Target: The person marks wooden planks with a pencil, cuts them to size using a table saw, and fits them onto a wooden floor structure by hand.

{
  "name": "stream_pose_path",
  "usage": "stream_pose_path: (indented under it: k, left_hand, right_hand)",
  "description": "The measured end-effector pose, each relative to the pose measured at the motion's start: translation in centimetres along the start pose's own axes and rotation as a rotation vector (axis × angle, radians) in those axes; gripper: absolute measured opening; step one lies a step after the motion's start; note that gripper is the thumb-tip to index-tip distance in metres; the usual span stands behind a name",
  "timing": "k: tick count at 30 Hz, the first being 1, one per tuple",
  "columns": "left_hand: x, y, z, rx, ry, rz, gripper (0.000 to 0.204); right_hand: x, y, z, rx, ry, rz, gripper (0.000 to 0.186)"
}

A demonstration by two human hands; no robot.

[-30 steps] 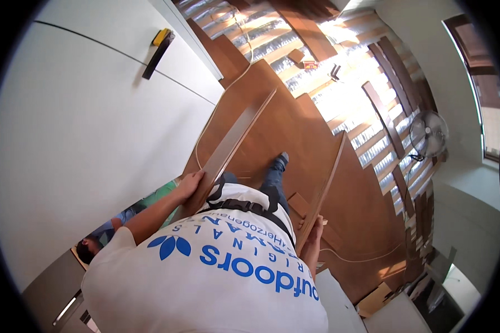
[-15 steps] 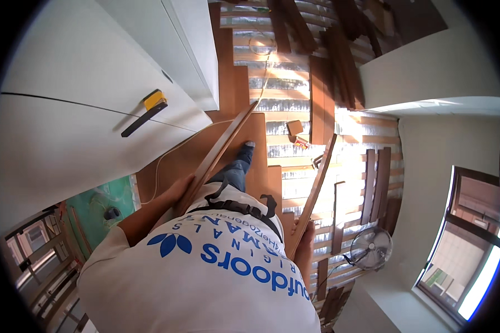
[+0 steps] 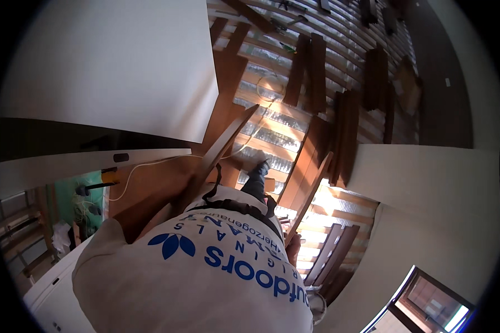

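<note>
At my left side, my left hand (image 3: 179, 203) is closed round a long brown wooden floorboard (image 3: 226, 143). The board slants up and forward; shadow hides most of the fingers. A second floorboard (image 3: 313, 191) is on my right, its lower part gripped by my right hand (image 3: 294, 247), which my shirt partly covers. Both boards stick out past my waist, one along each side, apart from each other. Between them my leg (image 3: 255, 180) steps forward over the floor.
Wooden battens over silvery foil (image 3: 273, 132) form the open floor ahead. Loose boards (image 3: 316, 72) and a stack of boards (image 3: 344, 139) lie on it. A pale cable (image 3: 150, 162) crosses the floor. White door panels (image 3: 133, 66) rise on the left, a pale wall (image 3: 411, 183) on the right.
I have stepped forward and turned, carrying both boards. The white panel with the yellow-and-black handle has shifted back to the left, and the fan has left view. More loose boards show ahead.
</note>
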State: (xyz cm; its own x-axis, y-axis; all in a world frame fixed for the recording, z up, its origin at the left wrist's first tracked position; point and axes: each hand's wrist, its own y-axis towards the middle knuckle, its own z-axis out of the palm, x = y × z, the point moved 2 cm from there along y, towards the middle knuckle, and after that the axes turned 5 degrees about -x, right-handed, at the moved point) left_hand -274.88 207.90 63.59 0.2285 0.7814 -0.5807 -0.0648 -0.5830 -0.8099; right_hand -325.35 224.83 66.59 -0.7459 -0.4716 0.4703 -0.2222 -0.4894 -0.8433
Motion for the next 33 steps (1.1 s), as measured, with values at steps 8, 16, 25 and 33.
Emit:
stream_pose_path:
  k: [8, 16, 25, 33]
  left_hand:
    - [-8.7, 7.7, 4.3, -0.363, 0.011, -0.008, 0.055]
    - [-21.4, 17.7, 6.7, -0.368, -0.454, -0.194, 0.064]
    - [-42.0, 26.6, -1.2, -0.405, -0.543, -0.358, 0.07]
    - [-51.9, 37.9, -6.1, -0.503, -0.762, -0.266, 0.072]
  right_hand:
    - [25.2, 18.4, 17.6, 0.291, -0.189, 0.182, 0.032]
    - [42.4, 33.0, 38.1, 0.333, -0.567, 0.176, 0.026]
    - [52.6, 42.9, 62.0, 0.111, -0.772, 0.016, 0.028]
    - [57.3, 55.0, 86.2, 0.121, -0.937, 0.03, 0.026]
